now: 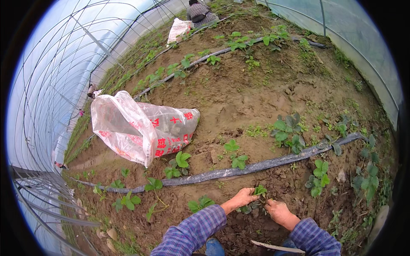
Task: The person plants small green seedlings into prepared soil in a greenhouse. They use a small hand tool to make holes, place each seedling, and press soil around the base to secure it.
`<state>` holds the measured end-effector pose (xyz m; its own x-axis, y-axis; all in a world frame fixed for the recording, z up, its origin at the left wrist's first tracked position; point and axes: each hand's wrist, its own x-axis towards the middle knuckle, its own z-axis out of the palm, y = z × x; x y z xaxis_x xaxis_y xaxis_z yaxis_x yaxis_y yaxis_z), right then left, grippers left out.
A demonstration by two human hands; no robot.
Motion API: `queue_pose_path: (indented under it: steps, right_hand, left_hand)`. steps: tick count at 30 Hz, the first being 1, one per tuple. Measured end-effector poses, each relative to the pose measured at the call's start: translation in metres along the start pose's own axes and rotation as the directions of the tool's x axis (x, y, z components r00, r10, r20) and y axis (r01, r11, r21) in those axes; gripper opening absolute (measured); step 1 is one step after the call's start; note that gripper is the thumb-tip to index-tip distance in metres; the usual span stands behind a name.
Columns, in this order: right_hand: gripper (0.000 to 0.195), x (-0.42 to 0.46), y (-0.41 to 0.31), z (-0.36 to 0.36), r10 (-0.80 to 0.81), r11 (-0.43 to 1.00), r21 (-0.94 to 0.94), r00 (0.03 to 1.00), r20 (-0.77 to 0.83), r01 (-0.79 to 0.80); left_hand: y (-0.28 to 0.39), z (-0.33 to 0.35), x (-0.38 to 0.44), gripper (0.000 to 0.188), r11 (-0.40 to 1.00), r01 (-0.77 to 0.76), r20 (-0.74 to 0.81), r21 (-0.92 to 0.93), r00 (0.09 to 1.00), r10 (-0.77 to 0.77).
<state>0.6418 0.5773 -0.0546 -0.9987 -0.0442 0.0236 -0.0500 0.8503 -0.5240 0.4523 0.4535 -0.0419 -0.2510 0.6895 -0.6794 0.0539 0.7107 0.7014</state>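
Note:
My left hand [244,197] is closed around the leaves of a small strawberry plant [260,190] close to the soil in front of me. Just to its right, my right hand [278,211] pinches the same plant's stems; the fingertips are partly hidden. Darker leaves [246,209] hang below and between the hands. Beyond them a flat black drip hose [237,172] runs across the bed. Past the hose, a translucent plastic sack [173,128] with red printing lies on its side, its mouth towards the left and greenery showing inside.
More strawberry plants [287,132] line both sides of the hose. A second hose [221,52] lies further off. At the back a person [200,14] crouches by another sack [179,30]. Hoops and plastic film [352,41] enclose the bed. A pale curved strip [277,246] lies near my blue boots [214,247].

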Motion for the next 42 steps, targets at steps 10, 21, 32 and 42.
queue_pose_path:
  steps: [10, 21, 32, 42]
  right_hand:
    - [0.021, -0.006, -0.010, -0.005, 0.125, 0.992, 0.014, 0.990, 0.070, -0.126]
    - [0.021, 0.016, -0.011, -0.001, 0.178, 0.983, -0.099, 0.946, 0.270, -0.157]
    - [0.030, -0.015, -0.021, -0.006, -0.008, 0.858, 0.453, 0.875, 0.484, -0.243]
    - [0.048, -0.072, -0.049, 0.002, 0.453, -0.333, 0.799, 0.658, 0.601, -0.500]
  left_hand:
    - [0.003, 0.004, 0.001, 0.034, 0.996, -0.091, -0.002, -0.008, 0.996, 0.091]
    - [0.008, 0.001, -0.013, 0.035, 0.991, -0.086, 0.028, 0.102, 0.996, 0.083]
    - [-0.004, -0.004, -0.007, 0.028, 0.999, 0.033, -0.023, 0.001, 0.999, -0.033]
    - [-0.020, 0.004, -0.011, 0.025, 0.975, -0.059, -0.066, -0.214, 0.997, 0.046]
